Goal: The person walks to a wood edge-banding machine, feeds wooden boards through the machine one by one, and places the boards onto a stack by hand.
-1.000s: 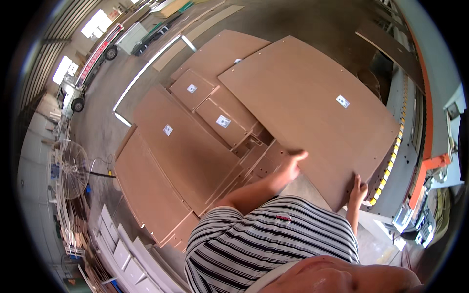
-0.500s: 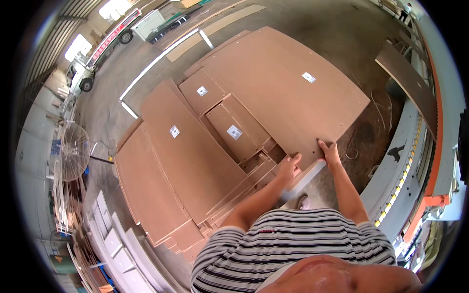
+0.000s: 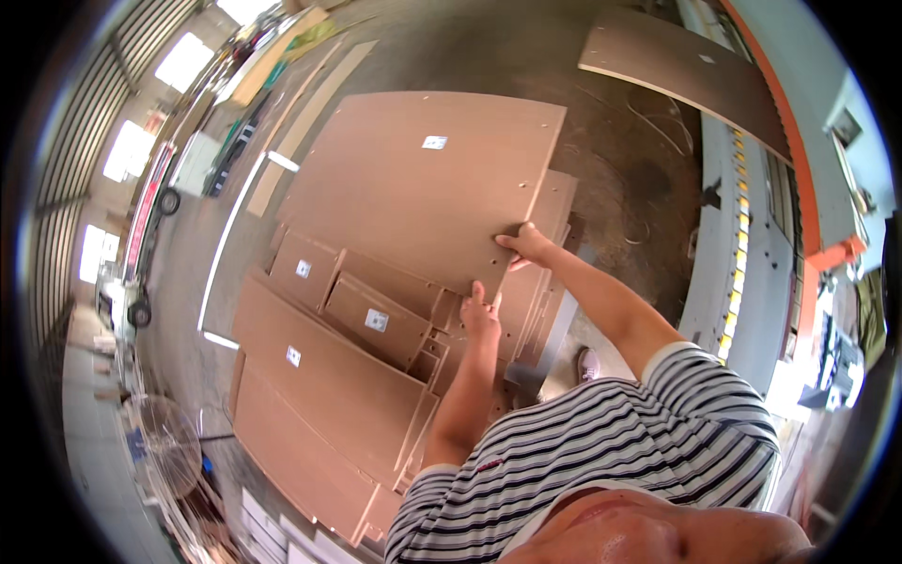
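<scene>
A large brown panel (image 3: 413,202) with small holes and a white label lies on top of a stack of similar boards. My right hand (image 3: 528,246) grips its near right edge, thumb on top and fingers curled below. Beside it my left hand (image 3: 482,315) holds the near corner of the same panel, its thumb on the top face. The fingers under the edge are partly hidden. Left of the hands, smaller brown boards (image 3: 376,324) and a long labelled board (image 3: 310,367) lie on the stack. Another brown board (image 3: 556,202) shows from under the panel's right edge.
At the right runs a long grey machine bed (image 3: 719,254) with yellow marks, and a brown board (image 3: 676,70) lies across it. A white frame (image 3: 221,254) stands behind the stack. A fan (image 3: 167,446) is at the left; a truck (image 3: 141,235) is parked beyond.
The large panel has shifted left and turned over the stack, uncovering boards beneath its right edge. Both hands moved with it, keeping their hold. The whole view has swung to the right.
</scene>
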Available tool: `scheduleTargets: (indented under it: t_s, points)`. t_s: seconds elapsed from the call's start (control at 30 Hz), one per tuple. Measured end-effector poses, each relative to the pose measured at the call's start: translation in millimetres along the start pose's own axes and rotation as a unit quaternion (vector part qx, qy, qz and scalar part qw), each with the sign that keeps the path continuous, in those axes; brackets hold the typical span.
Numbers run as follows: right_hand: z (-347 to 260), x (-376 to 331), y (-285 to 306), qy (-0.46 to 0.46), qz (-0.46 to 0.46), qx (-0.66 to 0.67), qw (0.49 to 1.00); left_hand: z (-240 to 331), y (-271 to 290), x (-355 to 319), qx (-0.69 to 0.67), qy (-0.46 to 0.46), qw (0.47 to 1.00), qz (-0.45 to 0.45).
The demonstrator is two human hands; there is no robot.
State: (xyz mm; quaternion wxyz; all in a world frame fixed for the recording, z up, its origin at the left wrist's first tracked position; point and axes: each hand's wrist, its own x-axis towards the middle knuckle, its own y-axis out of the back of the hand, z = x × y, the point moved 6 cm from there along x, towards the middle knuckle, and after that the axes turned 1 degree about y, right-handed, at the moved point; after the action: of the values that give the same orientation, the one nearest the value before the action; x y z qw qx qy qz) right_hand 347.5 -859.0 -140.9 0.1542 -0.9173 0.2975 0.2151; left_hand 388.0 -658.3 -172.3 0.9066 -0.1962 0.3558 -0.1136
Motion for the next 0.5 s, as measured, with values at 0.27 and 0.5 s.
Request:
scheduleTargets:
  t_s: [0.27,0.5]
  points:
    - [19,-14,10,0.066,-0.065,0.212,0.973,-1,-12,-16,-0.008,0.03,0.997,-0.074]
    - [37,-52,-1,0.045,0.107,0.079,0.99,-4,2,-5,0.008,0.025,0.995,-0.096]
